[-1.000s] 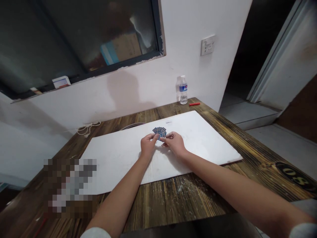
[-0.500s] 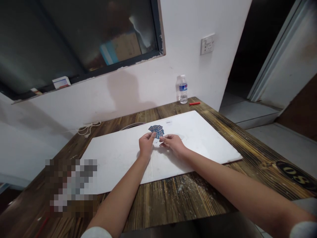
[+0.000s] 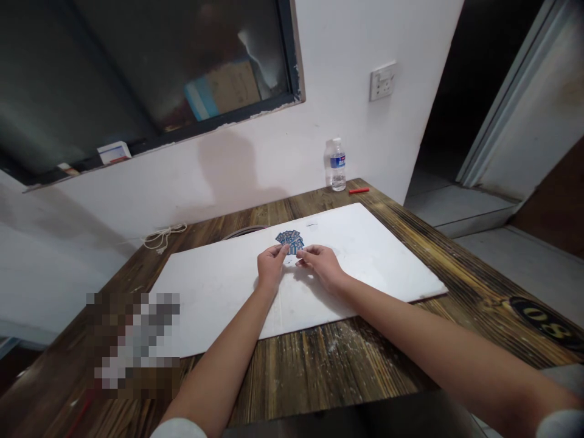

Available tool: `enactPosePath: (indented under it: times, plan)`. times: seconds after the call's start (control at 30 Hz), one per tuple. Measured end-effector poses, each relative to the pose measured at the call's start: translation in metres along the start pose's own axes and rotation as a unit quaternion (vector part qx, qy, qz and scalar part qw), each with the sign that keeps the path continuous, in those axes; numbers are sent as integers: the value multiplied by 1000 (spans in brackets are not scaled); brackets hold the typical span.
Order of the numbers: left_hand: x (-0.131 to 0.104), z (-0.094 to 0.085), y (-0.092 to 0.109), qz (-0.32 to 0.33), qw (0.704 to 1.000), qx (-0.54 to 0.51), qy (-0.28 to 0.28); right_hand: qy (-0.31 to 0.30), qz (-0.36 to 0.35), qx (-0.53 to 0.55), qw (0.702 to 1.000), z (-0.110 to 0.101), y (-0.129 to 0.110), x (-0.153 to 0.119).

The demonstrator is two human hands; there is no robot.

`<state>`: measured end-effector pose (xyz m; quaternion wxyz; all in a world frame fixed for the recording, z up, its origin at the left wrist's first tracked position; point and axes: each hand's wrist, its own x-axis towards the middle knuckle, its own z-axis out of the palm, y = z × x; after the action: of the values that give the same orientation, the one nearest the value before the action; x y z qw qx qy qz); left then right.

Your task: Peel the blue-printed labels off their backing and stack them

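Note:
Several small blue-edged cards point(image 3: 291, 237) are spread in a fan above a white board point(image 3: 214, 292). My left hand point(image 3: 272, 264) pinches the lower left of the fan, its thumb lying over the cards. At the lower right edge, the thumb and fingertips of my right hand point(image 3: 322, 265) close on the outermost cards. What is printed on the cards is too small to read. Shadows of both hands fall on the board below.
The board lies on a dark wooden table point(image 3: 319, 377). At its back stand a water bottle point(image 3: 338, 167) and a red stick-like object point(image 3: 359, 190). A white cord point(image 3: 163, 236) lies at the left rear. A blurred patch point(image 3: 137, 340) hides the left front.
The fan looks slightly wider on its right side, where my right hand has shifted a little. My left hand keeps its pinch on the cards.

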<state>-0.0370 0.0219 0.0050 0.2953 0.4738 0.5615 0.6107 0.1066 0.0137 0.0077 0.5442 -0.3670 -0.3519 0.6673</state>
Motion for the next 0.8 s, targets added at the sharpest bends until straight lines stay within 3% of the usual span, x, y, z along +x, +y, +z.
enactPosePath:
  times: [0.27, 0.37, 0.47, 0.57, 0.7, 0.8]
  plan:
    - [-1, 1, 0, -3, 1000, 13, 6, -14, 2, -27, 1000, 0, 0, -1]
    - [1, 0, -2, 4, 1000, 12, 17, -22, -24, -87, 996, -7, -7, 6]
    - [2, -1, -3, 3, 1000, 10, 23, 26, -91, -207, 974, -26, -26, 20]
    - [1, -1, -1, -5, 1000, -1, 23, 81, -162, -401, 898, -52, -48, 33]
    - [-1, -1, 1, -3, 1000, -9, 25, 55, -113, -627, 769, -71, -61, 37]
    - [0, -1, -1, -5, 1000, -13, 21, 30, -83, -700, 708, -70, -58, 33]
